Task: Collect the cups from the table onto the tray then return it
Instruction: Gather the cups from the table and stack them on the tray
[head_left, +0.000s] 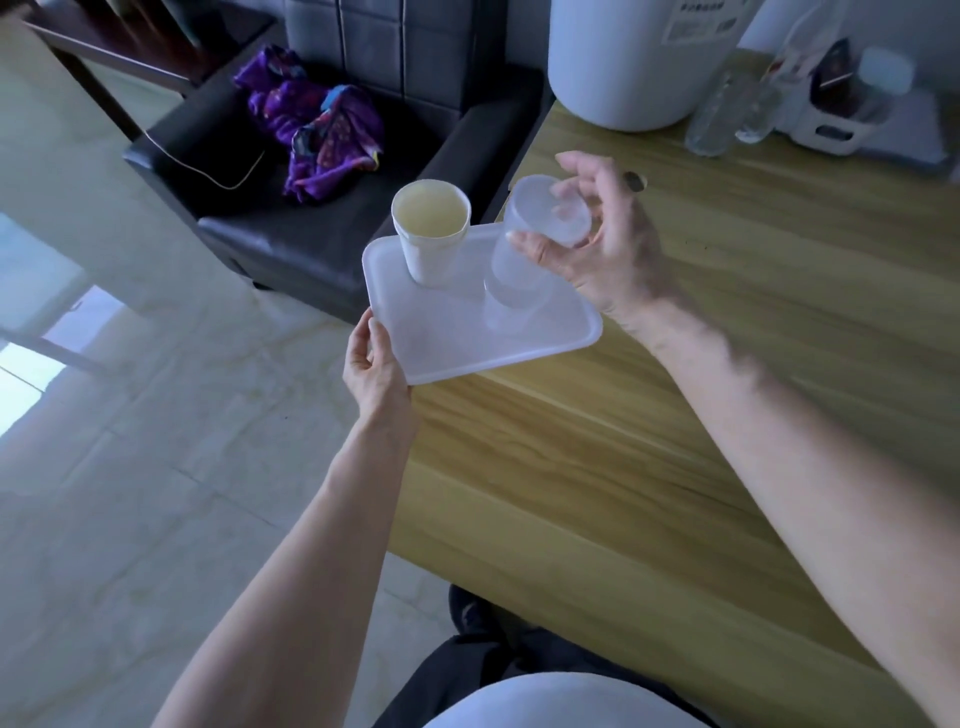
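Two cups on one tray (447, 358), translucent white plastic, held partly over the edge of a wooden table (701, 364). Left hand (371, 366): fingers curled around the tray's near left corner, thumb on top of the rim. White cup (431, 234): upright at the tray's far left, touching it. Clear cup (524, 260): frosted, tilted, its base at the tray's right side; whether the base touches the tray cannot be told. Right hand (597, 244): thumb and fingertips closed around the clear cup's rim. Table's far end: large white container (634, 62), clear bottles (727, 114), white basket (852, 114). Beyond the tray: dark armchair (322, 218) with purple cloth (311, 124).
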